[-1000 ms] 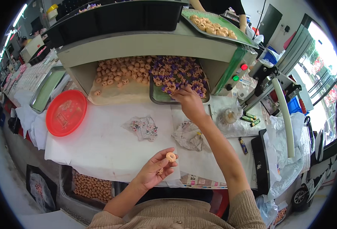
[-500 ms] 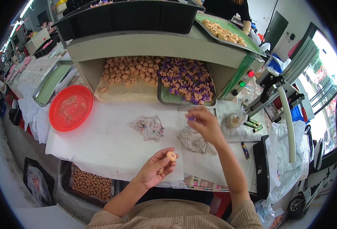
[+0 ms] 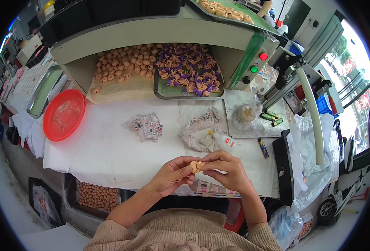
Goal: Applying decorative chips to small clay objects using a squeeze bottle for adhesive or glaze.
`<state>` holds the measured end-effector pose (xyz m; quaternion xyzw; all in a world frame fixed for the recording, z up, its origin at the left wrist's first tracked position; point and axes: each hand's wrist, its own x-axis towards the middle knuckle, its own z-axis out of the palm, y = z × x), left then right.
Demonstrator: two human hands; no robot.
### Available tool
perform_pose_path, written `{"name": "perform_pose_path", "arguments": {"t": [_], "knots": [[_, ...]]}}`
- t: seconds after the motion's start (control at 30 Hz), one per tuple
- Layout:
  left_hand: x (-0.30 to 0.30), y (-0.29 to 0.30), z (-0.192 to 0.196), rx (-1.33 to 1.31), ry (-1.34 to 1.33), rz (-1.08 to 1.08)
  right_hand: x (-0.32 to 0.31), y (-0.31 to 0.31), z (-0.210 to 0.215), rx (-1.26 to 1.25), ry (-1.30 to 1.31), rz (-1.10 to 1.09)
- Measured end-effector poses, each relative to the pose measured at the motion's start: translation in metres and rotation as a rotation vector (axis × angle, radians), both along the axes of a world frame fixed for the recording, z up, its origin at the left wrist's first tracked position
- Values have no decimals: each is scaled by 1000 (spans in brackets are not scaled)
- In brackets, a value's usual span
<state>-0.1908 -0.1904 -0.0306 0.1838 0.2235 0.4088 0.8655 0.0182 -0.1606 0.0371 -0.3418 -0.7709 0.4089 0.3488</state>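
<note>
Both our hands come together above the front edge of the white-covered table (image 3: pixel 97 154), near its middle. Our left hand (image 3: pixel 174 173) clasps a small peach-coloured piece (image 3: pixel 195 167) between thumb and fingers, and our right hand (image 3: pixel 229 168) pinches its right side with the fingertips. We cannot tell whether the right fingers also grip a separate bit. Behind our right hand, a white squeeze bottle (image 3: pixel 226 141) with a yellow tip lies by a crumpled cloth (image 3: pixel 193 140); another patterned cloth (image 3: pixel 148 126) lies farther left. A round red dish (image 3: pixel 64 113) sits at the table's left edge, toward the back corner. Along the back edge, under a box-like hood (image 3: pixel 151 33), round peach pieces (image 3: pixel 126 62) are heaped beside a dark-rimmed tray (image 3: pixel 189 97) full of purple-and-peach pieces (image 3: pixel 189 69).
</note>
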Motion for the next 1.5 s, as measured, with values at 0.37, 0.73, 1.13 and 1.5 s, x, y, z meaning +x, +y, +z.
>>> {"name": "perform_pose_path", "arguments": {"t": [0.37,0.73,1.13,1.5], "knots": [[52,2,1,105,266,-21,59,-7,-3,6,-84,2],[50,8,8,27,143,-101,57,2,11,12,-85,91],[32,13,21,-104,56,-11,95,42,51,598,-253,-504],[66,14,39,-56,17,-29,141,161,219,1101,-329,-776]]}}
